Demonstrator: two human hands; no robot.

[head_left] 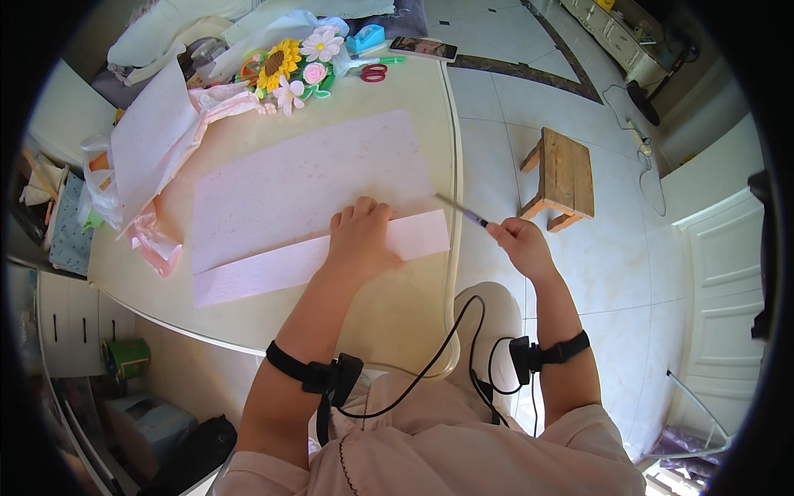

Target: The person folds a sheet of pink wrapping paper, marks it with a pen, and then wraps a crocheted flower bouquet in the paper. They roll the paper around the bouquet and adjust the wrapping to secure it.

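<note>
A large pale pink sheet of paper [298, 173] lies on the cream table [378, 322]. Along its near side a long strip [267, 266] is folded over. My left hand [363, 239] presses on that strip towards its right end, fingers spread across the fold. Out past the table's right edge, my right hand [518, 242] grips a slim knife [462, 209] by its handle. The narrow blade points up and left, its tip near the sheet's right side and apart from the strip.
Crocheted flowers [282, 65] lie at the back beside red-handled scissors [374, 73], a blue tape dispenser [366, 39] and a phone [423, 49]. Crumpled pink wrapping paper [155, 136] covers the left side. Black cables [434, 366] hang between my forearms. A wooden stool [564, 173] stands right.
</note>
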